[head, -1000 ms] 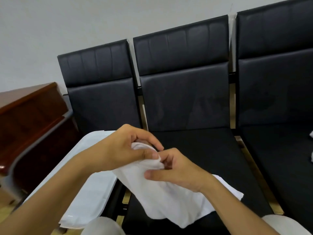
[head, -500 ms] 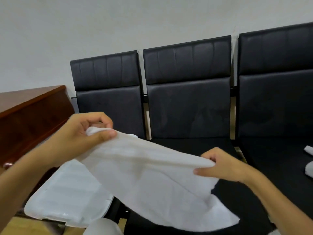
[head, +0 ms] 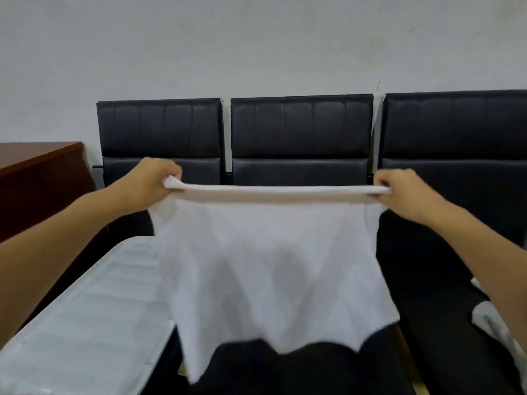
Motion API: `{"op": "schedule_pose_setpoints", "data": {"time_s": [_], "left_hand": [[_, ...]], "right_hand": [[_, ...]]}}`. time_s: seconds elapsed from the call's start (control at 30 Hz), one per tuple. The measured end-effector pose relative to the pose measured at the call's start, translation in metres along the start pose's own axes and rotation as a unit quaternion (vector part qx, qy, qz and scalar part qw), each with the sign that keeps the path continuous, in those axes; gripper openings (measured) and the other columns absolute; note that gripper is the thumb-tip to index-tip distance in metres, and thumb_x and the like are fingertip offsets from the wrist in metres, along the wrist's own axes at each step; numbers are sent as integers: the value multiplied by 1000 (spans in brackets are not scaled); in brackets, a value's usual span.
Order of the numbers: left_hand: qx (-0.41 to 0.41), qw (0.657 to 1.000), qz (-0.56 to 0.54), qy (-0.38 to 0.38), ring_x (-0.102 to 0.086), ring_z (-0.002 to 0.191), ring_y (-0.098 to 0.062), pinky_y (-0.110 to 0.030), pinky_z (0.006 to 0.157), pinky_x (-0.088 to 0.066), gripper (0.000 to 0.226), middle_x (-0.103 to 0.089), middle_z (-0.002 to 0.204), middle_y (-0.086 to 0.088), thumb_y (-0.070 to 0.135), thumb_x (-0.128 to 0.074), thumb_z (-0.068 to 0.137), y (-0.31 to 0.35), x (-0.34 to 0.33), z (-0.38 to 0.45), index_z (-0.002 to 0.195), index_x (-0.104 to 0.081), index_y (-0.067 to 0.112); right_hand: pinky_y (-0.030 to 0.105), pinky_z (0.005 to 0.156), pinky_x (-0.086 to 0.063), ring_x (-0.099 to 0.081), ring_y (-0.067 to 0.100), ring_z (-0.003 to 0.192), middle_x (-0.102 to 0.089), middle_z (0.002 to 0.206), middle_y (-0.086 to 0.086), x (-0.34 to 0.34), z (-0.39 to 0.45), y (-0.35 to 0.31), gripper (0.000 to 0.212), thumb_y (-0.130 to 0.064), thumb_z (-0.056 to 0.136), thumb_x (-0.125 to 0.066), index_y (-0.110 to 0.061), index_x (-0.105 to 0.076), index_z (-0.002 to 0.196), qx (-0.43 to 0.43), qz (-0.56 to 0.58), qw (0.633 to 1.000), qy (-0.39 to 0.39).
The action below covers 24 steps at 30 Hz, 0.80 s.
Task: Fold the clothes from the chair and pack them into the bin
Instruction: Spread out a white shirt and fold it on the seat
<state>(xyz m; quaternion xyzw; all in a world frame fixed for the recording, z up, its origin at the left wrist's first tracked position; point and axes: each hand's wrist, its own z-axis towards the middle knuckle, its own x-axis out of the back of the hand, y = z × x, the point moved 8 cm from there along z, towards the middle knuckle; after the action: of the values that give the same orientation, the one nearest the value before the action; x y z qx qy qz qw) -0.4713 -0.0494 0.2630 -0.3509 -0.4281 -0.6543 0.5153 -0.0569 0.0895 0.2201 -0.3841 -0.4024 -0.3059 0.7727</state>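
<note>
Standing at the far left is a brown wooden cabinet (head: pixel 40 178), and just in front of it the white bin (head: pixel 85 317) lies low beside the row of black chairs (head: pixel 302 138), close enough to drop folded pieces into without stepping away. The left hand (head: pixel 152 182) is closed in a pinch on one top corner of a white cloth (head: pixel 271 266), fingers curled tight over the edge. From there the top hem runs taut and level across the middle chair to the right hand (head: pixel 397 192), which is closed the same way on the other corner. Held wide apart like this, the cloth hangs flat and open, its lower edge loose above the seat; I judge that is to square it up before the first fold. At the far right, more white clothing (head: pixel 490 317) waits on the end seat.
</note>
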Motion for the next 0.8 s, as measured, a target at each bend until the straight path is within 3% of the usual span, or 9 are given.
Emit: {"op": "schedule_pose_setpoints", "data": {"time_s": [0.13, 0.3, 0.37, 0.5, 0.57, 0.6, 0.67, 0.73, 0.8], "left_hand": [[-51, 994, 8, 93, -51, 71, -23, -27, 64, -41, 34, -50, 74, -1, -20, -60, 75, 6, 4, 7, 64, -54, 12], [-80, 995, -16, 57, -50, 72, -21, -40, 67, -47, 41, -48, 76, 0, -19, -50, 66, 0, -62, -47, 66, -54, 22], [-88, 996, -34, 0, -44, 72, -14, -32, 65, -41, 45, -42, 75, 9, -9, -40, 55, -5, -108, -83, 71, -47, 33], [-2, 986, 4, -167, -44, 83, -19, -33, 68, -32, 49, -40, 81, 16, -13, -47, 56, -32, -210, -174, 68, -40, 34], [7, 967, 27, -254, -47, 99, -20, -31, 77, -34, 45, -50, 97, 10, -6, -52, 71, -35, -256, -226, 80, -56, 38], [15, 954, 54, -294, -48, 109, -20, -30, 86, -37, 41, -53, 111, 8, 0, -54, 80, -38, -273, -247, 97, -64, 36], [42, 939, 60, -335, -48, 118, -16, -29, 98, -38, 37, -51, 123, 11, 6, -53, 89, -41, -291, -268, 111, -67, 33], [51, 934, 9, -353, -54, 107, -14, -23, 94, -44, 50, -51, 109, 18, -1, -50, 87, -35, -305, -263, 91, -57, 49], [60, 934, -13, -353, -54, 95, -9, -21, 89, -46, 49, -47, 96, 19, -1, -48, 87, -22, -316, -242, 82, -47, 48]], "right_hand": [[36, 55, -42, -50, 26, 59, -57, 66, 10, 34, -3, 11, 24, -4, 83, -71, -8, -51, 69, -8, 23, 998, 59], [25, 54, -42, -55, 12, 63, -59, 70, -1, -35, -65, 30, 31, -5, 82, -72, -22, -53, 65, -16, 16, 997, -80], [17, 55, -40, -49, 5, 65, -52, 78, -4, -87, -101, 38, 34, -8, 84, -70, -27, -50, 65, -9, 24, 989, -143], [27, 62, -42, -45, 7, 65, -50, 74, -9, -195, -179, 48, 30, -14, 84, -64, -34, -47, 68, -18, 15, 952, -306], [23, 61, -41, -49, 7, 65, -53, 74, -9, -237, -222, 45, 27, -22, 84, -68, -31, -47, 69, -32, 9, 908, -417], [20, 61, -42, -52, 6, 65, -57, 75, -9, -250, -242, 43, 23, -27, 84, -71, -31, -51, 74, -44, 13, 878, -476], [17, 62, -46, -57, 4, 68, -65, 79, -7, -262, -267, 44, 19, -38, 85, -73, -23, -61, 87, -90, 45, 824, -557], [19, 67, -49, -62, 7, 72, -71, 79, -1, -261, -261, 53, 30, -47, 87, -69, -18, -65, 94, -148, 103, 832, -525], [23, 72, -53, -65, 10, 75, -71, 83, 3, -257, -240, 73, 32, -50, 91, -63, -17, -65, 93, -200, 124, 872, -428]]}}
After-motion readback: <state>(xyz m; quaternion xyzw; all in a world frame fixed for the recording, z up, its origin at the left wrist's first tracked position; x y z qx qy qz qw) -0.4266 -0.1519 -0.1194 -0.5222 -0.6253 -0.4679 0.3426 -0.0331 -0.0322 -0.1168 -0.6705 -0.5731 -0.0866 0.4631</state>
